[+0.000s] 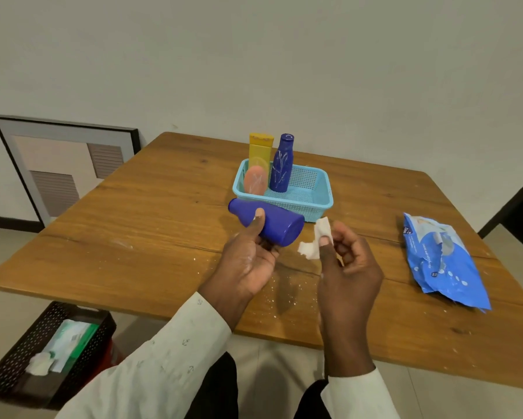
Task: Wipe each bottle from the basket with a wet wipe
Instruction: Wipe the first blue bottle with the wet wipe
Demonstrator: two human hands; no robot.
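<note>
My left hand [248, 261] grips a blue bottle [279, 223] held sideways above the table, its cap pointing left and its base toward me. My right hand [349, 267] pinches a crumpled white wet wipe [316, 240] just right of the bottle's base, a small gap between them. Behind them a light blue basket [317, 193] holds a yellow bottle [260, 149], a second blue bottle [282, 166] smeared with white, and a small orange bottle [255, 180].
A blue pack of wet wipes [441, 261] lies on the right of the wooden table [133, 225]. White crumbs dot the table near its front edge. A black perforated bin [15, 352] with waste stands on the floor at lower left. A framed picture [63, 164] leans on the wall.
</note>
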